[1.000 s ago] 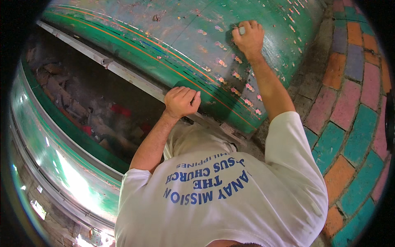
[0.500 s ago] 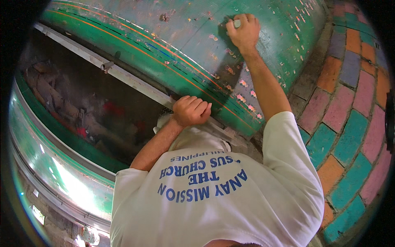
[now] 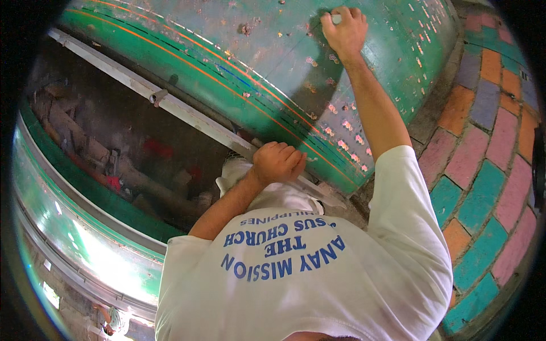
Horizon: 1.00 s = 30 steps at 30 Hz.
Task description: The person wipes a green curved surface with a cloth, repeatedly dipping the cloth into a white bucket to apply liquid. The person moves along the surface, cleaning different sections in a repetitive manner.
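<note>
My right hand (image 3: 347, 34) reaches to the far side of a large green painted panel (image 3: 267, 34). Its fingers are closed round a small pale block (image 3: 336, 19), mostly covered by the hand, and they touch the panel's surface. My left hand (image 3: 278, 162) is a closed fist beside the near end of a pale metal rail (image 3: 199, 119), by the panel's lower edge. Whatever the fist may hold is hidden. Orange, white and blue stripes run along the panel, and many small pinkish-orange chipped patches (image 3: 347, 126) mark it on the right.
Left of the rail opens a dark recess (image 3: 131, 165) with debris in it. A second shiny green panel (image 3: 96, 244) curves along the left. Coloured paving bricks (image 3: 478, 193) cover the ground at right. A partly visible person (image 3: 116, 321) is at the lower left.
My right hand has slid with the pale block slightly farther up the panel. The view has shifted a little; my left fist stays by the rail's end.
</note>
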Available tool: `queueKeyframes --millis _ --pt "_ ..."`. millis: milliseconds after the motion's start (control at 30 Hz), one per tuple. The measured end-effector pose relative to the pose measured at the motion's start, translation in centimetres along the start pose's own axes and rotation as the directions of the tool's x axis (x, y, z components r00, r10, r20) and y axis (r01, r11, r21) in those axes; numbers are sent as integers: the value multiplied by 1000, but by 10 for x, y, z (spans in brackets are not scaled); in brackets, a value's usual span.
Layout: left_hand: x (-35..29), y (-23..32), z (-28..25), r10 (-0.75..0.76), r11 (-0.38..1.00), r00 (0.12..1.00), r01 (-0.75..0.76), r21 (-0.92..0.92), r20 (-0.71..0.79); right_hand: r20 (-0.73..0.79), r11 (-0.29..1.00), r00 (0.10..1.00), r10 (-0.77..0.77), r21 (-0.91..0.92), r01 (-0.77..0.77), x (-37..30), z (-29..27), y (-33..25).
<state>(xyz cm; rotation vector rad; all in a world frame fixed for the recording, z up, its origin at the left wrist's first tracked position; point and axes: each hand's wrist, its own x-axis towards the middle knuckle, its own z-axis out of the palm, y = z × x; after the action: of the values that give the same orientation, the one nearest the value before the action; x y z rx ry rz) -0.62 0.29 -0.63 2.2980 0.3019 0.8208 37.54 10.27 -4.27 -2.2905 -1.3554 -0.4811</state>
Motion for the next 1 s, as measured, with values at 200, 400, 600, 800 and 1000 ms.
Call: queueKeyframes --millis 200,400,600,800,1000 --pt "3 -1 -3 -3 1000 1000 4 -15 24 155 975 974 -165 174 138 -76 -54 -49" --pt "2 1 -3 -11 1000 1000 11 -10 -17 127 996 991 -44 86 33 -65 -54 -25" --pt "1 0 1 7 1000 1000 -7 12 -11 67 995 998 -1 103 -6 2 9 -71" --pt "4 3 0 -19 998 1000 17 68 22 240 904 899 -367 321 283 -99 -68 -102" --pt "4 2 -2 21 998 1000 -20 63 -7 224 941 940 -258 278 192 -176 -144 -41"
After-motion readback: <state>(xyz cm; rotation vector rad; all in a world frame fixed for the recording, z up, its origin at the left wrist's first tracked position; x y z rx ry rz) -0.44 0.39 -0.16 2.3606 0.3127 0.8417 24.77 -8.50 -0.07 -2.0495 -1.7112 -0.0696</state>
